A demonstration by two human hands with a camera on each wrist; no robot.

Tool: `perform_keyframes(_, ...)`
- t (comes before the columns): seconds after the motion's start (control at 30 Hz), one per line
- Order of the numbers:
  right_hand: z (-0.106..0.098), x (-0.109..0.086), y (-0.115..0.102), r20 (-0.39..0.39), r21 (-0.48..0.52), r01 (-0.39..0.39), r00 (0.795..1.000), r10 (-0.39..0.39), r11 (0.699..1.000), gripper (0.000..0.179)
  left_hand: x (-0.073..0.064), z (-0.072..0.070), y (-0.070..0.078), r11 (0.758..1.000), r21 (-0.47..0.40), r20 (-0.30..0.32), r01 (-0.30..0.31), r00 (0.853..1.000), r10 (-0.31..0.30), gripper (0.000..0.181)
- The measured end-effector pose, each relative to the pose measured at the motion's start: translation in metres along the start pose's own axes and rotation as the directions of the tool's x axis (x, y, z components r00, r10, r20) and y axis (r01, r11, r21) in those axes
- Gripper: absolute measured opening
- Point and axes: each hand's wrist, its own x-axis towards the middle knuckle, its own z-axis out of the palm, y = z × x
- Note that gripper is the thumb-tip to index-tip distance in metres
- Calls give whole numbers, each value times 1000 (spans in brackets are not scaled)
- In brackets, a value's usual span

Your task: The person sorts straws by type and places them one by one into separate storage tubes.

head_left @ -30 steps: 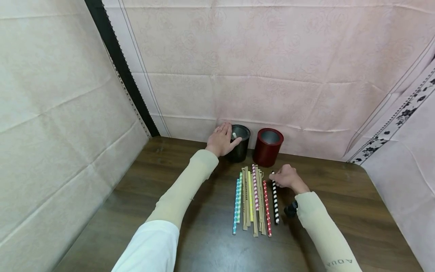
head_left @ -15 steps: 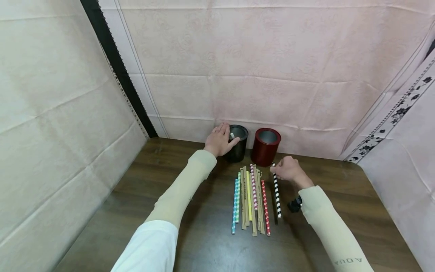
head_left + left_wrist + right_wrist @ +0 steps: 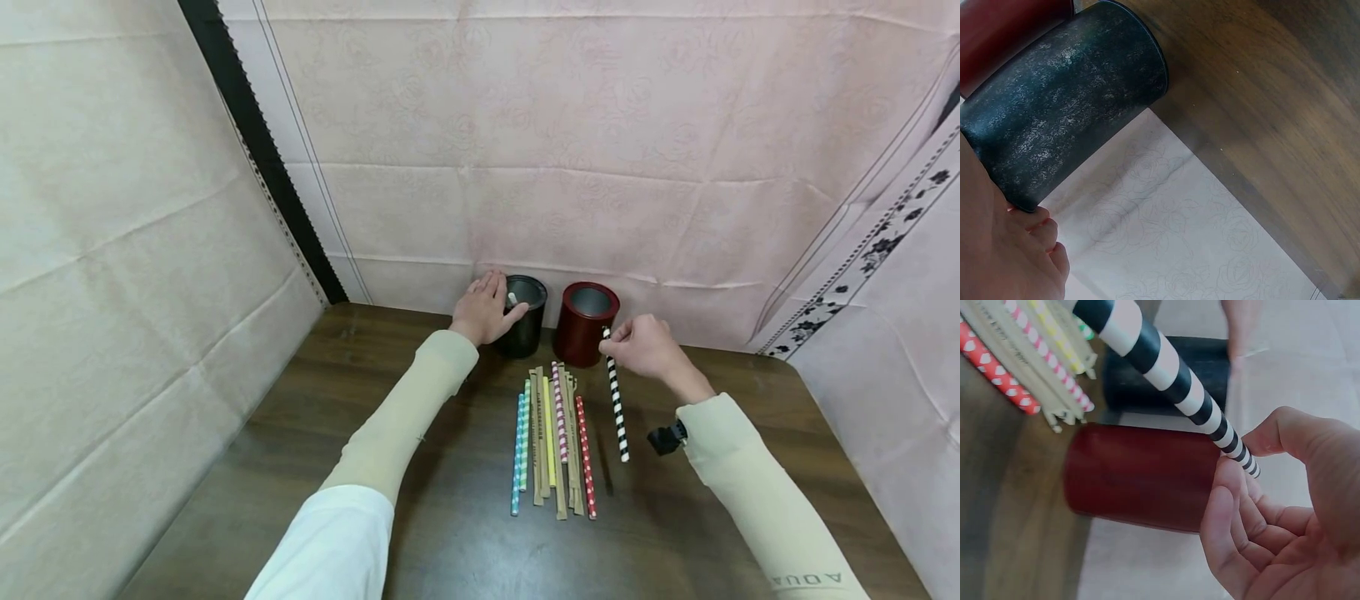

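A black-and-white striped paper straw slants down from my right hand, which pinches its upper end between thumb and fingers. In the right wrist view the striped straw crosses in front of the red cup. My left hand rests on the left side of the black cup, fingers extended and thumb over the rim. A small white tip shows inside that cup. The left wrist view has the fingers at the rim of the black cup.
Several straws lie side by side on the wooden table: blue, pink striped, yellow, red dotted and others in brown paper wrappers. The red cup stands beside the black one, against a pale cloth backdrop.
My right hand has lifted the striped straw off the table and carried it up and back, beside the red cup. The left hand has stayed at the black cup.
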Motion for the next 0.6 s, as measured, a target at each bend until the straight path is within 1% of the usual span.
perform_keyframes(0.17,-18,-5,-17,-61,-19,36,997,-37,999,23,-1,0,0,1000,-4,-2,2,1000,-2,92)
perform_keyframes(0.3,-30,-7,-31,-110,-2,85,990,-84,996,20,-2,0,0,1000,-8,-1,2,1000,-2,91)
perform_keyframes(0.47,-42,-9,-47,-206,22,149,968,-141,989,18,-2,-1,0,1000,-3,-3,6,1000,-6,91)
perform_keyframes(0.6,-51,-11,-58,-290,28,185,942,-169,982,16,-2,-1,1,1000,1,-4,7,1000,-7,91)
